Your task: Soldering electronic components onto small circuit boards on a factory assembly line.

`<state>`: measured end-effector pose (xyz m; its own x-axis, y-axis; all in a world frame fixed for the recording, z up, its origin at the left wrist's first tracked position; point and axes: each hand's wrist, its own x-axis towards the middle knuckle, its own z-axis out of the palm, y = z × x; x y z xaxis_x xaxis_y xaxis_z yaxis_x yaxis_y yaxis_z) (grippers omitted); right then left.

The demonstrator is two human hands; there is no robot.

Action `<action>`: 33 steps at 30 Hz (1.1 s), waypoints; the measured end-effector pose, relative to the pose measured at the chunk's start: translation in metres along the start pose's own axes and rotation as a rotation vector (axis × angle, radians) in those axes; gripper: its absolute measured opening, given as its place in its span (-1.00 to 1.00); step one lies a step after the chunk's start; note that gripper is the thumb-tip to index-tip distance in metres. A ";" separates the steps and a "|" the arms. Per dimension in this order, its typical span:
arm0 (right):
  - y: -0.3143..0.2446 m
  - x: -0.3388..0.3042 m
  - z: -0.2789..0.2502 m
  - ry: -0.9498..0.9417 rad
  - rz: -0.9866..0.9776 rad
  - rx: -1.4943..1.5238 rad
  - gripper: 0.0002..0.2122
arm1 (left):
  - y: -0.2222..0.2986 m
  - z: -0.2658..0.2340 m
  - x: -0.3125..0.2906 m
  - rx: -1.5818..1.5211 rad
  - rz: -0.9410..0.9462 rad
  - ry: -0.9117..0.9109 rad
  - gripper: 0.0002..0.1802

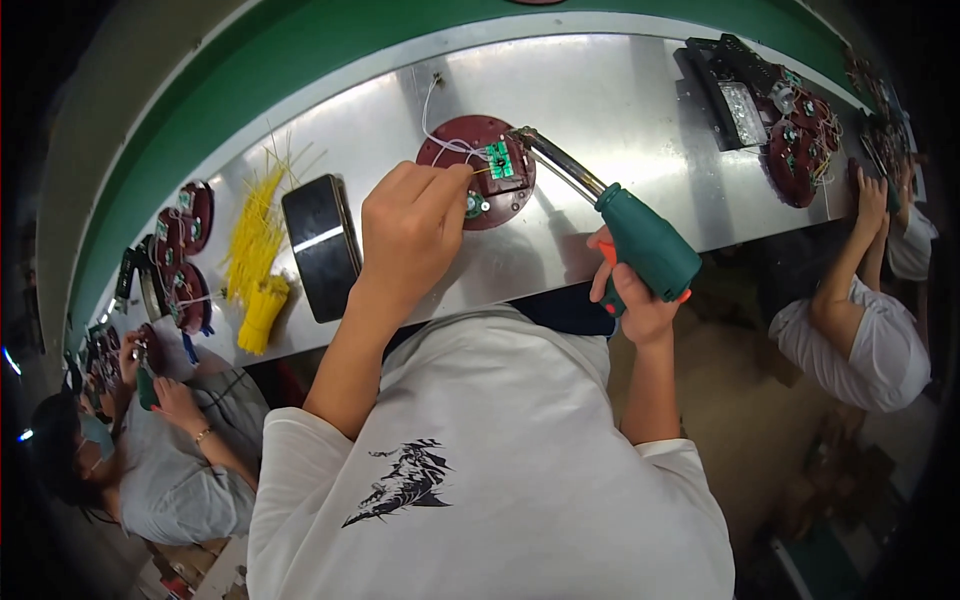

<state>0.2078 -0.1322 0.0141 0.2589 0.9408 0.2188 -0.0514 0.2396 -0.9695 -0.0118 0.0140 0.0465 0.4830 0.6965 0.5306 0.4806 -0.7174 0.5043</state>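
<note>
A round dark red housing [456, 133] lies on the metal bench, with a small green circuit board [499, 160] and white wires [433, 120] on it. My left hand [412, 228] is closed in a pinch at its near left edge, on a thin yellow wire [482, 171] that reaches toward the board. My right hand [645, 305] is wrapped round the handle of a green soldering gun [648, 240] with an orange trigger. The gun's metal tip points down at the housing's upper right edge, close to the board; whether it touches cannot be made out.
Left of my arm lie a black phone [322, 247] and a bundle of yellow wires [258, 245]. More red housings [183, 245] sit farther left, others [792, 160] at the right beside black parts [735, 95]. Co-workers sit on both sides; the left one [180, 480] holds a green tool.
</note>
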 end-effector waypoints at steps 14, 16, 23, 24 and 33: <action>-0.012 -0.009 -0.006 -0.084 0.049 -0.140 -0.59 | -0.016 0.029 -0.010 0.136 0.019 0.077 -0.87; -0.012 -0.010 -0.006 -0.095 0.012 -0.149 -0.60 | -0.016 0.029 -0.012 0.137 0.013 0.085 -0.87; -0.013 -0.008 -0.005 -0.104 0.049 -0.169 -0.62 | -0.020 0.030 -0.013 0.121 0.010 0.093 -0.88; -0.014 -0.007 -0.005 -0.108 0.054 -0.186 -0.63 | -0.022 0.032 -0.014 0.114 0.034 0.129 -0.90; -0.019 -0.003 -0.006 -0.046 0.202 -0.089 -0.65 | -0.029 0.038 -0.013 0.110 0.089 0.213 -0.93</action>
<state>0.2141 -0.1406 0.0311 0.2077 0.9780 0.0219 -0.0122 0.0250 -0.9996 -0.0042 0.0265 -0.0013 0.3671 0.6045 0.7070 0.5257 -0.7619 0.3784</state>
